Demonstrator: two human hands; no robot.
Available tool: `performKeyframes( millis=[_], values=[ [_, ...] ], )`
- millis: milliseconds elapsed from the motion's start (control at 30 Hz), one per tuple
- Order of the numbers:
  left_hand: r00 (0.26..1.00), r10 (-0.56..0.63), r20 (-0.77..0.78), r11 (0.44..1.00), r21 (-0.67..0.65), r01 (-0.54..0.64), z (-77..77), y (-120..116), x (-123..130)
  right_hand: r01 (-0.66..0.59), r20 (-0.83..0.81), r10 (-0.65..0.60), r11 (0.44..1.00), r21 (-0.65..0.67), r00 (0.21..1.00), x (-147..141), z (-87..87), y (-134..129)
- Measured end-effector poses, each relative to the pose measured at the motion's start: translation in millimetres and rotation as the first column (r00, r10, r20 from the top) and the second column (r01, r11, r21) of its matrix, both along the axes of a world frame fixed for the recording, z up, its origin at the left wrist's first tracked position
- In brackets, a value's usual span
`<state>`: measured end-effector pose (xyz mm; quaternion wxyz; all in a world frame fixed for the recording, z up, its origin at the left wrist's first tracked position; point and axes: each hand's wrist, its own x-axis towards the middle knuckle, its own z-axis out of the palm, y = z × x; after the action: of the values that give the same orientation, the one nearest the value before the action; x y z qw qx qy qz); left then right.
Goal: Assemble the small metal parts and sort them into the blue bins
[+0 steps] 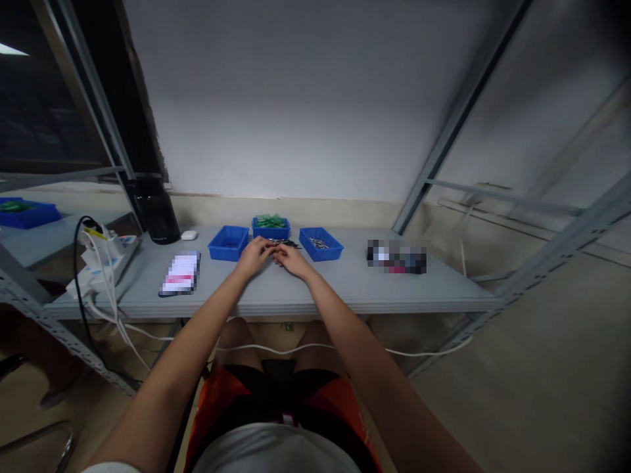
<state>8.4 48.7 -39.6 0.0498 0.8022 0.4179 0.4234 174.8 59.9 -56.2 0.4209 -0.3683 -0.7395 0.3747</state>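
My left hand [254, 255] and my right hand [292, 258] meet over the grey shelf table, fingertips close together. Both have their fingers curled inward, and whatever is pinched between them is too small to make out. Just beyond the fingertips lies a loose pile of thin dark and shiny pieces [286, 242]. A blue bin [224, 254] stands to the left of my left hand. Behind the pile is a second blue bin [271, 233] filled with green pieces [269, 221]. To the right, a third blue bin [326, 255] holds thin silvery pieces [319, 243].
On the left are a phone [180, 273], a white case [189, 234], a black bottle [156, 211] and a power strip [106, 266] with cables. A blurred dark object [397, 257] lies at right. Metal uprights flank the table [394, 292]; a white cable [424, 355] hangs below its front edge.
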Motion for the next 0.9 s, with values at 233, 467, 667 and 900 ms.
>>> performKeyframes(
  millis=[233, 467, 667, 900],
  values=[
    [1.000, 0.016, 0.020, 1.000, -0.010, -0.016, 0.9, -2, 1, 0.029, -0.001, -0.029, 0.999, 0.017, 1.000, -2, -0.6, -1],
    [1.000, 0.013, 0.025, 0.998, -0.069, -0.012, -1.1, 1, 0, 0.140, -0.096, -0.138, 0.990, 0.016, 0.986, 0, 8.0, -3],
    [0.997, -0.045, -0.055, 0.993, -0.114, 0.038, -0.3, -2, 2, 0.179, -0.118, -0.175, 0.983, 0.029, 0.978, 3, 9.6, 2],
    [0.962, 0.270, -0.048, 0.961, 0.079, -0.266, 16.8, -11, -7, 0.407, -0.033, -0.406, 0.907, 0.110, 0.913, 9, 0.3, 13]
  ],
)
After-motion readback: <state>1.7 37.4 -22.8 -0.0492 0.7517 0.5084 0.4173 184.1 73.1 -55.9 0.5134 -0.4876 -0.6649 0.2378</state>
